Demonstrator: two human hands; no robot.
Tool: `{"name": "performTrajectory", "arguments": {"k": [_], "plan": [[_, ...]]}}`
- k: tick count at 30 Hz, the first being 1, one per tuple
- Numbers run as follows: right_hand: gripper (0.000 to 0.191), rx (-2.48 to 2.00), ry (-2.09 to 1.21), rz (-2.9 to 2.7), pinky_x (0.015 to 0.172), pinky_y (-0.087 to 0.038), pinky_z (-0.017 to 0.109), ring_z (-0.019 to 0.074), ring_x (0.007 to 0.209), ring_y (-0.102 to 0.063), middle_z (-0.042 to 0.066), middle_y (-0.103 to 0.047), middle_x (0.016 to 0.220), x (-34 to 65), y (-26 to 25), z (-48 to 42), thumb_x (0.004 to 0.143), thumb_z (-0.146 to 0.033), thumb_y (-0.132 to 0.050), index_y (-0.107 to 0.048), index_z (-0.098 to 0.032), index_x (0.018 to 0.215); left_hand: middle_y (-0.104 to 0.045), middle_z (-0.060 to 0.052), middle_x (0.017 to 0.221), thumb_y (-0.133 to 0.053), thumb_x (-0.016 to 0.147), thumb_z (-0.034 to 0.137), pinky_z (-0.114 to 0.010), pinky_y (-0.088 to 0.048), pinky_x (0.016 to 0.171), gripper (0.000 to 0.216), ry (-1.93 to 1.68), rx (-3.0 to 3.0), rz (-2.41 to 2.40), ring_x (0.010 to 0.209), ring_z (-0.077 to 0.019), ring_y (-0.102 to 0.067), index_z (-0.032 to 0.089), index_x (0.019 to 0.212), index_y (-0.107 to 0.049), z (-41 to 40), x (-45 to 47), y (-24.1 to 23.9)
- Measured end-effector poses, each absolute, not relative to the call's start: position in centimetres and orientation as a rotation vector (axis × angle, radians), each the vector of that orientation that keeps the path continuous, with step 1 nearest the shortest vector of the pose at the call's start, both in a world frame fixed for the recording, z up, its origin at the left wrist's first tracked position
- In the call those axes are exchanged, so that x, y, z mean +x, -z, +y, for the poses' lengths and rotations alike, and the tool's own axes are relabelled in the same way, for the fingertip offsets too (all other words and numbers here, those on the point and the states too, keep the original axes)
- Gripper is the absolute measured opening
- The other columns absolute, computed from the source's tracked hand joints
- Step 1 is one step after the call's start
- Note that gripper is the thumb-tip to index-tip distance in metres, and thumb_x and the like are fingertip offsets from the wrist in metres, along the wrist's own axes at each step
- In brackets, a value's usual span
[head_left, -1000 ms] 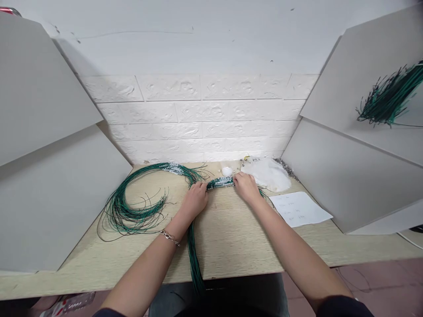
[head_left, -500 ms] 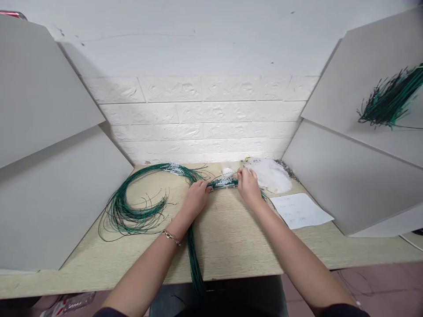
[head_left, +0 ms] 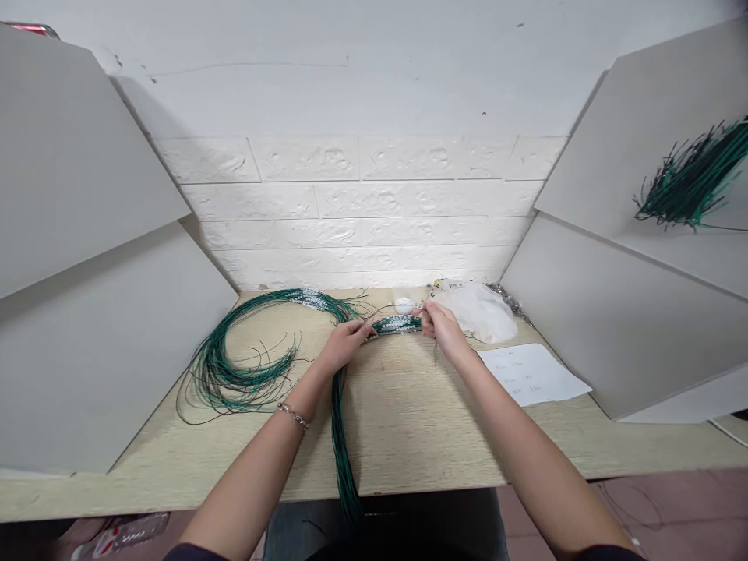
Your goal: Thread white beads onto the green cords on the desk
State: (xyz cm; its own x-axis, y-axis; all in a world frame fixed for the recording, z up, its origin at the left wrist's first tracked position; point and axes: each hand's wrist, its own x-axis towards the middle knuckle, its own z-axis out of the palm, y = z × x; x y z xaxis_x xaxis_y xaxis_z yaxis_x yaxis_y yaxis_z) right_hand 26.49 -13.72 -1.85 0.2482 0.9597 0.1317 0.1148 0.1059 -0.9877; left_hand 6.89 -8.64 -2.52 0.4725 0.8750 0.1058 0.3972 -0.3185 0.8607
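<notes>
A bundle of green cords [head_left: 340, 436] runs from the table's front edge up to my left hand [head_left: 344, 343], which is closed around it. Between my two hands the bundle carries a stretch of white beads [head_left: 397, 323]. My right hand [head_left: 441, 326] pinches the bundle's right end just past the beads. A second, looped bundle of green cords [head_left: 234, 366] with its own white beads [head_left: 307, 298] lies on the wooden table [head_left: 409, 421] to the left of my left hand.
A white plastic bag [head_left: 479, 310] and a small white dish [head_left: 403, 305] sit by the brick wall behind my right hand. A handwritten paper sheet [head_left: 529, 372] lies to the right. Grey boards stand on both sides; more green cords [head_left: 689, 175] rest on the right one.
Both hands have lifted slightly off the table, and my right hand has shifted a little to the right, now pinching the beaded bundle's end instead of lying over it.
</notes>
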Motion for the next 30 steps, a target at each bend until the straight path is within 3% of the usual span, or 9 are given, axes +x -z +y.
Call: {"name": "performTrajectory", "arguments": {"k": [3,5,11,15,18,21,24,27,30], "plan": [[0.026,-1.146,-1.449,-0.963,0.044,-0.034,0.022,0.0047,0.035,-0.016,-0.008,-0.027,0.046,25.7,1.6,-14.1,0.077,-0.038,-0.040,-0.053,-0.017,0.085,-0.031,0.007,0.043,-0.044,0.076,0.042,-0.019,-0.022,0.041,0.030,-0.704,1.697,1.053,0.039,-0.0063,-0.027,0.014,0.076,-0.055,-9.0,6.7,1.8],[0.024,-1.112,-1.634,-0.924,0.042,-0.032,0.019,0.0041,0.036,-0.016,-0.009,-0.027,0.046,25.1,1.5,-14.5,0.074,-0.032,-0.045,-0.053,-0.018,0.093,-0.022,0.008,0.042,-0.041,0.077,0.044,-0.019,-0.015,0.037,0.032,-0.688,1.578,1.014,0.036,-0.0056,-0.017,0.014,0.080,-0.053,-9.3,6.6,1.4],[0.040,-1.090,-1.841,-0.971,0.035,-0.020,0.013,0.0016,0.035,-0.012,-0.009,-0.034,0.048,22.8,1.9,-15.1,0.070,-0.020,-0.047,-0.049,-0.025,0.110,-0.022,0.007,0.047,-0.040,0.076,0.049,-0.018,-0.014,0.036,0.034,-0.594,1.483,0.880,0.039,-0.0049,-0.018,0.015,0.070,-0.045,-9.7,6.4,1.1],[0.043,-1.175,-1.666,-1.049,0.033,-0.020,0.014,0.0019,0.034,-0.018,-0.009,-0.035,0.047,21.6,3.1,-14.6,0.071,-0.028,-0.053,-0.050,-0.024,0.113,-0.028,0.005,0.049,-0.041,0.076,0.046,-0.019,-0.021,0.038,0.033,-0.500,1.643,0.900,0.041,-0.0061,-0.025,0.015,0.065,-0.045,-9.5,6.4,1.7],[0.047,-1.222,-1.411,-1.181,0.035,-0.028,0.016,0.0043,0.036,-0.030,-0.008,-0.041,0.046,21.1,3.9,-14.1,0.069,-0.034,-0.057,-0.052,-0.022,0.114,-0.043,0.002,0.054,-0.043,0.076,0.038,-0.021,-0.032,0.048,0.027,-0.447,1.818,0.842,0.050,-0.0083,-0.037,0.014,0.064,-0.050,-9.5,6.6,2.4],[0.038,-1.180,-1.139,-1.415,0.057,-0.044,0.024,0.0114,0.060,-0.054,0.000,-0.062,0.069,20.8,4.3,-14.0,0.068,-0.033,-0.058,-0.060,-0.019,0.103,-0.057,-0.004,0.074,-0.042,0.077,0.030,-0.024,-0.040,0.067,0.021,-0.430,1.973,0.749,0.070,-0.0132,-0.049,0.013,0.076,-0.056,-9.7,6.8,2.8],[0.024,-1.147,-0.961,-1.592,0.080,-0.042,0.030,0.0165,0.087,-0.057,0.002,-0.064,0.094,20.6,4.3,-14.2,0.070,-0.030,-0.057,-0.066,-0.021,0.090,-0.060,-0.007,0.094,-0.039,0.078,0.023,-0.027,-0.038,0.081,0.023,-0.449,2.092,0.650,0.089,-0.0162,-0.050,0.015,0.089,-0.057,-9.8,6.9,3.1],[0.018,-1.208,-0.813,-1.670,0.073,-0.043,0.028,0.0157,0.079,-0.059,0.001,-0.066,0.085,20.4,3.9,-14.6,0.074,-0.029,-0.052,-0.066,-0.022,0.083,-0.060,-0.007,0.097,-0.036,0.079,0.022,-0.028,-0.037,0.083,0.025,-0.447,2.125,0.651,0.090,-0.0169,-0.050,0.015,0.092,-0.057,-9.8,7.1,3.4],[0.019,-1.295,-0.743,-1.659,0.058,-0.040,0.025,0.0132,0.060,-0.054,0.000,-0.062,0.064,20.6,3.1,-14.9,0.076,-0.031,-0.049,-0.064,-0.020,0.078,-0.060,-0.005,0.088,-0.036,0.081,0.029,-0.026,-0.038,0.077,0.027,-0.426,2.101,0.663,0.083,-0.0161,-0.050,0.015,0.086,-0.058,-9.7,7.1,3.5]]}}
